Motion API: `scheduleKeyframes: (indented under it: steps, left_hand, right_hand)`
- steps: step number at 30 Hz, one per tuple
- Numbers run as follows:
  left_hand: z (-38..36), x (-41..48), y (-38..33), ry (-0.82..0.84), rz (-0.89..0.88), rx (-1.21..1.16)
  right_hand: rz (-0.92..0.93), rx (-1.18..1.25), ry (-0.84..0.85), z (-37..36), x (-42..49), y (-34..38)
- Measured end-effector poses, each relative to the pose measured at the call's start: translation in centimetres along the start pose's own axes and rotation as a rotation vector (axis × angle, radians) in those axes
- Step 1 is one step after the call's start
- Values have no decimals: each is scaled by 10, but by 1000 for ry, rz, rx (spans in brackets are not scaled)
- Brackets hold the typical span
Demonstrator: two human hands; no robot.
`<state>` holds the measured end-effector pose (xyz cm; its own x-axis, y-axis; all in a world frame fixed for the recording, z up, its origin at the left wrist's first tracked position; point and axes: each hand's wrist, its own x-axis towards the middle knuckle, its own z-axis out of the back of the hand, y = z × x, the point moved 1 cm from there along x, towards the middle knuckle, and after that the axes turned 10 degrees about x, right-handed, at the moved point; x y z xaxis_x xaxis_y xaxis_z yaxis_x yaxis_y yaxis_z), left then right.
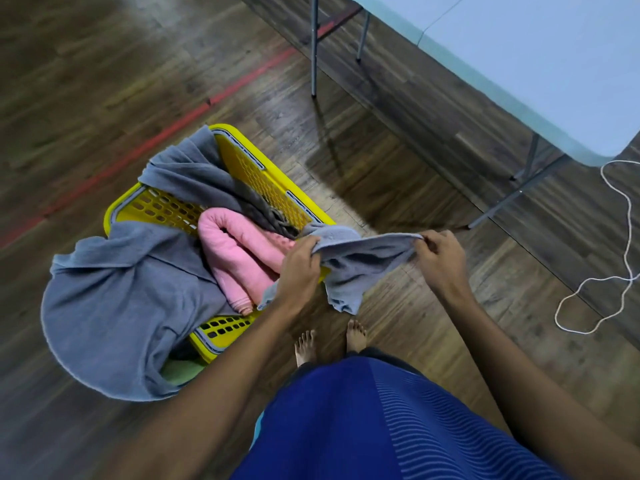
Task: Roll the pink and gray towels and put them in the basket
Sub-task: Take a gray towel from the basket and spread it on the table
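My left hand point(299, 268) and right hand point(438, 252) each pinch the top edge of a small gray towel point(363, 258), held spread beside the yellow basket point(249, 161), where the pink towel point(239, 254) lies bunched and other gray towels point(131, 299) drape unrolled, so most rolling seems left

Lighting: even, fairly dim indoor light from above, with a cool pale cast on the table top point(519, 64), a dull sheen on the wood floor point(398, 140), and soft shadows trailing from the table leg point(313, 46) and lying dark beside the yellow basket point(258, 174). Sharpness: fair at centre, where the gray towel point(367, 258) pinched by the left hand point(299, 268) and right hand point(440, 258) reads clearly; floor planks along the left and bottom edges smear into streaks. Distortion: wide-angle, with the table edge and red floor line point(156, 140) leaning steeply toward the corners.
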<state>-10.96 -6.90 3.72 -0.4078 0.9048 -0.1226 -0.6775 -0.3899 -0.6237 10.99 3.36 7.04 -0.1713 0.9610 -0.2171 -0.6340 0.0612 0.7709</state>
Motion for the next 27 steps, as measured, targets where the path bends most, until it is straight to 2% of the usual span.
scheduleKeyframes:
  steps: [2,4,6,11,15,18,22,24,27]
  left_hand:
    - [12,9,-23,68,-120,52]
    - [23,16,-48,117,-228,97]
    - [33,21,-70,136,-302,88]
    - [55,27,-75,71,-357,108]
    - [70,32,-42,-50,-275,162]
    - [81,34,-39,-149,-233,98]
    - [103,34,-52,-276,-237,0]
    - [113,33,-61,-304,-192,-184]
    - [124,37,-82,-257,-233,-330]
  right_hand:
    - [35,-18,45,-2,1,6]
    - [186,49,212,-12,-4,25]
    - [235,124,329,-23,-10,45]
    - [264,233,188,-14,-13,63]
    - [281,299,32,13,-13,70]
    - [232,267,-3,19,-14,68]
    - [142,332,-184,21,-11,59]
    - [111,293,-192,22,-8,56]
    - [168,196,-67,21,-6,68]
